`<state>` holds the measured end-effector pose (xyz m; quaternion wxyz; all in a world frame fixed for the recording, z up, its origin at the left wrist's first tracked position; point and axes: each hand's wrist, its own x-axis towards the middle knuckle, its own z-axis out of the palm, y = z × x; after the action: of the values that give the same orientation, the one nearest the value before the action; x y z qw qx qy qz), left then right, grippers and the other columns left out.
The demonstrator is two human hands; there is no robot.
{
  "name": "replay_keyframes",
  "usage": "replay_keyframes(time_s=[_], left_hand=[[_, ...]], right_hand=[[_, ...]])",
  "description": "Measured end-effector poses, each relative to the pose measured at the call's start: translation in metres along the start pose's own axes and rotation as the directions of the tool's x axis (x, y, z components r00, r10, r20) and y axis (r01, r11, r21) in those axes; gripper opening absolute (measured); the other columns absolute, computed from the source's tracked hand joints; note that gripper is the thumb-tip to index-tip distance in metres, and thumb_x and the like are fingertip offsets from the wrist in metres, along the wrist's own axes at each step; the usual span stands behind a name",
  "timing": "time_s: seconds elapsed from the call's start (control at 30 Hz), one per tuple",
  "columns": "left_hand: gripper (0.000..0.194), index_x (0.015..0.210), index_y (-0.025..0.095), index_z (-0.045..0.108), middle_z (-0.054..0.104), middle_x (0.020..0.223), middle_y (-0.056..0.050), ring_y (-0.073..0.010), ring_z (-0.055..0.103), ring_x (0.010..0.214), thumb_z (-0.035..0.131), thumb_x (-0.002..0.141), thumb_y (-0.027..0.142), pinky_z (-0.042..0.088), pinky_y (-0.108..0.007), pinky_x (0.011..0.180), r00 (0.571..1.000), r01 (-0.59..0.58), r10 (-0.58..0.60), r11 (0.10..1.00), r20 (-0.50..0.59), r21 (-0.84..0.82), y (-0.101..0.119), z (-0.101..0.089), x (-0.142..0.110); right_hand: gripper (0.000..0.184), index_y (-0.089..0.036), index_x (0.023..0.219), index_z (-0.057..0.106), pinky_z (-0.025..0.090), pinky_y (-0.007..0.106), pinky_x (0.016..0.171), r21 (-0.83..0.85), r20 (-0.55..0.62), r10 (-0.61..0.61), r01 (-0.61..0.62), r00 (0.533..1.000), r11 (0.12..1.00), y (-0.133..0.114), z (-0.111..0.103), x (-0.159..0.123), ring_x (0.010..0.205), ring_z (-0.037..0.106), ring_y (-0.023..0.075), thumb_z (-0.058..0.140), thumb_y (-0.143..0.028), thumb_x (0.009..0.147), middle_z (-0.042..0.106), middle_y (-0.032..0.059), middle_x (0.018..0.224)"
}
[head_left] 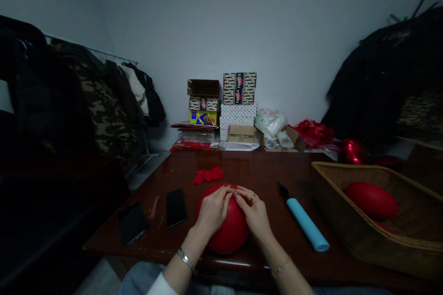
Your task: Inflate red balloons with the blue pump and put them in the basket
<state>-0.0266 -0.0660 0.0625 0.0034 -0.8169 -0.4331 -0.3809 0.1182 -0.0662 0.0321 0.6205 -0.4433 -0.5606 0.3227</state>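
Observation:
A blown-up red balloon (230,233) rests on the dark wooden table (263,173) close to its front edge. My left hand (213,209) lies over the balloon's top left with its fingers curled toward the far end. My right hand (255,212), with a ring on one finger, covers the top right, fingers bent and meeting the left hand's fingertips at the balloon's far tip. Both hands grip the balloon. What the fingertips pinch there is too small to make out.
A light blue balloon pump (304,221) lies to the right. A wicker basket (349,221) holds another red balloon (372,199). Uninflated red balloons (208,175), two phones (176,207) (131,223), stacked boxes (238,101) and hanging coats (100,101) are around.

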Motion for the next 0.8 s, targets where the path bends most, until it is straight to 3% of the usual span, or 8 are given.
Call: replay_keyframes(time_s=[0.2, 0.37, 0.63, 0.8], left_hand=[[0.02, 0.1, 0.02, 0.055, 0.067, 0.096, -0.005, -0.0157, 0.064, 0.085, 0.038, 0.091, 0.022, 0.05, -0.028, 0.078, 1.0, -0.013, 0.013, 1.0, -0.006, 0.002, 0.001, 0.0, -0.001], [0.02, 0.099, 0.021, 0.056, 0.068, 0.095, -0.004, -0.015, 0.065, 0.084, 0.038, 0.09, 0.021, 0.051, -0.026, 0.076, 1.0, -0.021, 0.021, 1.0, -0.009, -0.001, 0.0, -0.002, 0.0], [0.02, 0.099, 0.02, 0.054, 0.068, 0.094, -0.004, -0.0159, 0.065, 0.084, 0.036, 0.091, 0.021, 0.05, -0.027, 0.074, 0.999, 0.001, -0.001, 1.0, 0.043, 0.003, 0.003, -0.003, 0.002], [0.02, 0.1, 0.02, 0.054, 0.067, 0.098, -0.007, -0.0178, 0.065, 0.086, 0.038, 0.09, 0.019, 0.05, -0.029, 0.074, 0.999, -0.007, 0.005, 1.0, 0.052, 0.027, 0.004, 0.0, 0.0]], right_hand=[[0.018, -0.028, 0.085, 0.071, 0.028, 0.043, 0.101, -0.088, -0.075, -0.042, 0.035, 0.996, 0.996, -0.002, 0.002, -0.003, 0.112, 0.047, 0.0231, 0.06, -0.038, 0.074, 0.066, 0.0048, 0.101], [0.019, -0.025, 0.082, 0.069, 0.029, 0.043, 0.099, -0.041, -0.112, -0.01, 0.006, 0.994, 0.999, 0.001, 0.002, -0.004, 0.109, 0.05, 0.023, 0.059, -0.039, 0.074, 0.065, 0.0065, 0.102], [0.019, -0.023, 0.068, 0.066, 0.036, 0.043, 0.094, 0.152, 0.089, -0.027, 0.013, 0.996, 0.988, -0.006, -0.002, -0.001, 0.11, 0.052, 0.0253, 0.054, -0.036, 0.074, 0.063, 0.0065, 0.111], [0.02, -0.026, 0.086, 0.07, 0.034, 0.044, 0.097, 0.111, 0.107, -0.107, 0.095, 0.988, 0.989, -0.014, -0.005, 0.005, 0.117, 0.046, 0.0248, 0.057, -0.036, 0.076, 0.051, 0.0051, 0.129]])
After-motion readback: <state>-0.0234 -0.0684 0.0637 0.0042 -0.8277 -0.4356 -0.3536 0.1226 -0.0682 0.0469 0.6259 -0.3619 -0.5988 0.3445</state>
